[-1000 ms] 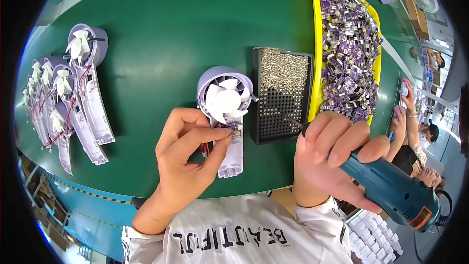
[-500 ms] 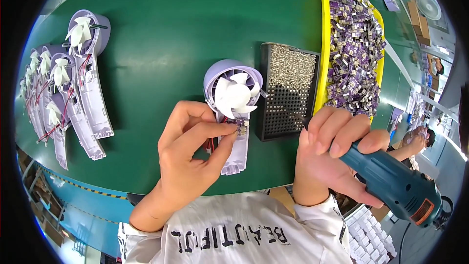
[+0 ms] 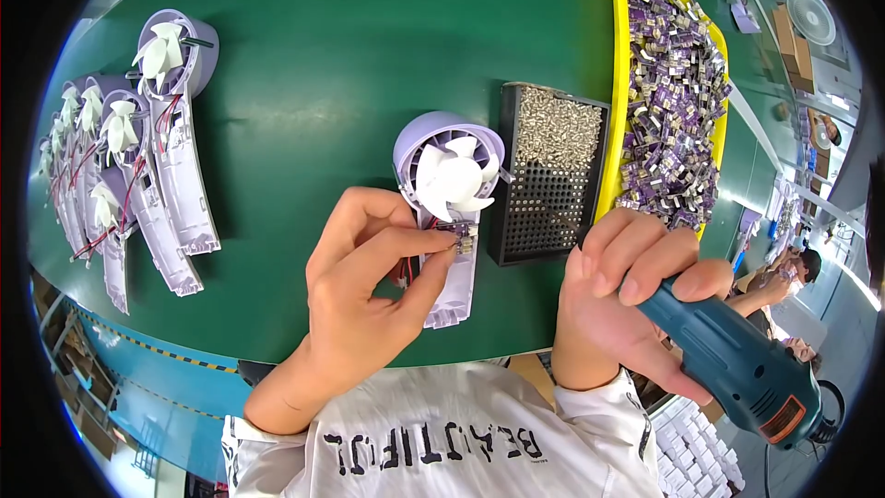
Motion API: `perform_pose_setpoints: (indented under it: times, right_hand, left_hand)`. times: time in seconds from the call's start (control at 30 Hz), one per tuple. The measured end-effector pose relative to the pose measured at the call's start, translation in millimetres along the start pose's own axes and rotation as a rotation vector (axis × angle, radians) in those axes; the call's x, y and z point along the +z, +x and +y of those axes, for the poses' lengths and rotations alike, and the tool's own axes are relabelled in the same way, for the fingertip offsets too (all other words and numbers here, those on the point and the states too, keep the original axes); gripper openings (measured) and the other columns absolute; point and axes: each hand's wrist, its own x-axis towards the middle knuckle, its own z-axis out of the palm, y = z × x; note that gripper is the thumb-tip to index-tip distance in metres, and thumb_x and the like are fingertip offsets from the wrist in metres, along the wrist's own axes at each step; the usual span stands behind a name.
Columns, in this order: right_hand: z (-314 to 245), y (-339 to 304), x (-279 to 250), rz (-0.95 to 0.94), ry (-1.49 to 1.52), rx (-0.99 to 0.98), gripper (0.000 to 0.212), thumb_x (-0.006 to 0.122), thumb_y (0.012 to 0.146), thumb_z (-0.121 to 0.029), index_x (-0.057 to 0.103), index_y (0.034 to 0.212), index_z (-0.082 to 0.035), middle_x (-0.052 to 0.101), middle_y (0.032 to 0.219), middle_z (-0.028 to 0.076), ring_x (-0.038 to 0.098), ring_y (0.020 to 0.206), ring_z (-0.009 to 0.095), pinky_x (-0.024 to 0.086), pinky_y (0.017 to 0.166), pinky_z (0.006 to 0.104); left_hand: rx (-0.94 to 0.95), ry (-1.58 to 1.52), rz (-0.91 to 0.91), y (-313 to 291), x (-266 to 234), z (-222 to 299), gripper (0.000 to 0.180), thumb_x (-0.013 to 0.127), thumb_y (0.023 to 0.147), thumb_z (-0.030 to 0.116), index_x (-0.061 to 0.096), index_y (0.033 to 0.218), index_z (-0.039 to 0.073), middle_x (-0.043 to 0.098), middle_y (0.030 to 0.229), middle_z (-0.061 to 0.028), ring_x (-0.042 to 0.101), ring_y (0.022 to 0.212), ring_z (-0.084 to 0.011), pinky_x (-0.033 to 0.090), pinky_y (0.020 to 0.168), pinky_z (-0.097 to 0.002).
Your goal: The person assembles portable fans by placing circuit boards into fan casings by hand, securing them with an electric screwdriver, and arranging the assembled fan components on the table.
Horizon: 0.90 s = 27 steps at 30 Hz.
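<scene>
A small purple circuit board is pinched between the thumb and forefinger of my left hand. It sits against the inner side of a lilac handheld fan shell, just below the white fan blades. Red and black wires show partly behind my fingers. My right hand grips a dark teal electric screwdriver, its body slanting down to the right. The tool's tip end lies by the near right corner of the black screw tray, mostly hidden by my fingers.
Small silver screws fill the tray's far part, with a hole grid nearer me. Right of it stands a yellow bin of purple circuit boards. Several open fan shells lie at the left. Another person is at the far right.
The back end of the screwdriver has dipped a little lower. The view has shifted slightly; my left hand still holds the board at the same spot on the shell.
</scene>
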Motion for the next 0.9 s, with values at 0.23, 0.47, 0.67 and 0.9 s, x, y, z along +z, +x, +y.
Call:
perform_pose_setpoints:
  times: [0.23,0.47,0.67,0.9]
  right_hand:
    - [1,1,0,-0.004,-0.001,-0.019,0.078,0.06,0.079,-0.079,0.049,0.109,-0.008,0.052,0.078,0.008,0.049,0.059,0.021,0.039,0.053,0.035]
    - [-2,1,2,0.046,0.015,-0.017,0.073,0.061,0.081,-0.075,0.049,0.109,-0.008,0.053,0.078,0.01,0.049,0.059,0.023,0.039,0.053,0.0369]
    - [-17,9,26,0.099,0.092,-0.062,0.057,0.06,0.088,-0.066,0.048,0.102,-0.012,0.051,0.07,0.004,0.047,0.05,0.018,0.039,0.046,0.0338]
    - [-14,6,57,0.134,0.231,0.046,0.06,0.051,0.088,-0.073,0.044,0.097,-0.014,0.051,0.07,0.005,0.048,0.051,0.02,0.041,0.046,0.0349]
  left_hand:
    - [0.017,0.009,0.003,0,0,1,0.016,0.075,0.073,-0.013,0.071,0.087,-0.004,0.053,0.095,-0.0069,0.061,0.072,-0.0119,0.049,0.058,-0.0236]
    - [0.004,0.009,-0.002,1,1,2,0.016,0.075,0.074,-0.012,0.071,0.087,-0.003,0.053,0.094,-0.0068,0.06,0.071,-0.0119,0.049,0.058,-0.0242]
    - [0.047,0.02,0.008,0,0,-1,0.016,0.076,0.075,-0.01,0.07,0.088,-0.002,0.052,0.094,-0.0073,0.058,0.066,-0.0121,0.046,0.054,-0.0251]
    - [0.072,0.043,-0.021,0,-1,4,0.025,0.084,0.07,0.002,0.07,0.091,0.001,0.053,0.096,-0.007,0.064,0.07,-0.015,0.052,0.056,-0.0274]
